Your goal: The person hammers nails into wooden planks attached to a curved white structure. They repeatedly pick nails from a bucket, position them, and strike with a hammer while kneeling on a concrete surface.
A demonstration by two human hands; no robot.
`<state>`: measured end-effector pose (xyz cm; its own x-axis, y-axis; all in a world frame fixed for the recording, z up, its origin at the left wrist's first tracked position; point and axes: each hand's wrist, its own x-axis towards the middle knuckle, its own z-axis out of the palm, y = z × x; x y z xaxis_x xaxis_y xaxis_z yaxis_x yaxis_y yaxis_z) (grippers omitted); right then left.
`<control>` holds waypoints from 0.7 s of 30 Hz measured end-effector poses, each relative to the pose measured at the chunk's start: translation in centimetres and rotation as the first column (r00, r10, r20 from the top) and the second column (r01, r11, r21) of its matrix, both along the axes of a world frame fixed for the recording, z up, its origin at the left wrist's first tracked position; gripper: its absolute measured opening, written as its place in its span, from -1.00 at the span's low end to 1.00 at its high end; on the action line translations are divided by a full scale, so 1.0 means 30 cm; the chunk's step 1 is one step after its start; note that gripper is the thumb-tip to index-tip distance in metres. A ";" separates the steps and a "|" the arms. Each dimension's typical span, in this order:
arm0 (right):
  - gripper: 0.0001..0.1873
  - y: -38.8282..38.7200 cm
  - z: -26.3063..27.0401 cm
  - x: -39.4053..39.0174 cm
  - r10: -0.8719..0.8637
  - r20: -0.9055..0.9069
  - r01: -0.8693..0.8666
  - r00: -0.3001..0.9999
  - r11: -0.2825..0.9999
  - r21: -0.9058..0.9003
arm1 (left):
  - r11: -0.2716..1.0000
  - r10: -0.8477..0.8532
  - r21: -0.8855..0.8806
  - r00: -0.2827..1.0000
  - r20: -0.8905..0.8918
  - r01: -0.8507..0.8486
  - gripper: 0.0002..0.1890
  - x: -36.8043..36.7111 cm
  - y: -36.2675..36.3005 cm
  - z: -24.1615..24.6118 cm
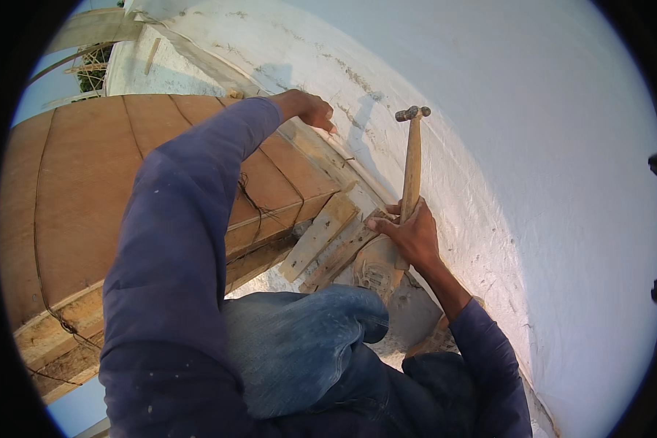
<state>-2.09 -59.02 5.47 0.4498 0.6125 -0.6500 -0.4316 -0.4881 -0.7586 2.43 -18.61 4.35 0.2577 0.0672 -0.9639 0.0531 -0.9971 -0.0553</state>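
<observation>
My right hand (pixel 413 232) grips the wooden handle of a ball-peen hammer (pixel 412 159), whose metal head points up beside the wall. My left hand (pixel 313 112) reaches out over a thin pale pipe (pixel 361 172) that runs along the foot of the white wall. Its fingers curl down at the pipe. Whether they hold anything is hidden. Between my two hands, a small bent nail (pixel 348 161) sticks out by the pipe.
To my left, brown formwork panels (pixel 87 180) are tied with wire (pixel 36 219) over timber beams (pixel 65 323). Short planks (pixel 320 235) lie near my shoe (pixel 378 268). The white plastered wall (pixel 525 137) rises along my right. Another concrete beam (pixel 93 30) shows far left.
</observation>
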 end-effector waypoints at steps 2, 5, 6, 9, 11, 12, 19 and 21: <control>-0.12 0.010 -0.009 0.000 0.057 0.046 -0.057 0.997 0.998 -0.009 | 1.000 -0.015 -0.022 0.999 0.038 0.016 -0.08 0.081 -0.029 0.018; -0.18 0.016 -0.028 -0.001 0.058 -0.067 -0.056 0.996 0.998 0.031 | 0.998 -0.045 -0.048 0.994 0.100 0.050 -0.10 0.208 -0.093 0.055; -0.20 0.017 -0.033 -0.007 0.049 -0.107 -0.042 0.993 0.997 0.069 | 0.998 -0.023 -0.060 0.987 0.161 0.033 -0.11 0.235 -0.114 0.074; -0.25 0.014 -0.043 -0.030 0.022 -0.168 0.001 0.986 0.991 0.133 | 0.997 0.025 -0.076 0.961 0.275 -0.005 -0.11 0.309 -0.153 0.132; -0.27 0.012 -0.044 -0.046 -0.009 -0.122 0.034 0.993 0.979 0.199 | 0.998 0.002 -0.056 0.933 0.360 0.020 -0.11 0.319 -0.159 0.162; -0.27 0.014 -0.045 -0.049 -0.011 -0.096 0.030 0.995 0.980 0.198 | 0.999 -0.004 -0.049 0.926 0.377 0.025 -0.11 0.326 -0.156 0.175; -0.30 0.092 0.006 0.014 -0.095 -0.252 0.172 0.963 0.938 0.302 | 0.996 -0.040 -0.060 0.903 0.428 0.073 -0.12 0.335 -0.182 0.211; -0.29 0.088 0.053 0.064 -0.115 -0.259 0.186 0.959 0.946 0.266 | 0.995 -0.007 -0.084 0.916 0.400 0.045 -0.11 0.350 -0.216 0.226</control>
<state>-0.17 -56.37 7.05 0.4059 0.7245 -0.5571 -0.6669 -0.1819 -0.7226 12.92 -25.10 11.12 0.6225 -0.0268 -0.7822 0.0259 -0.9982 0.0548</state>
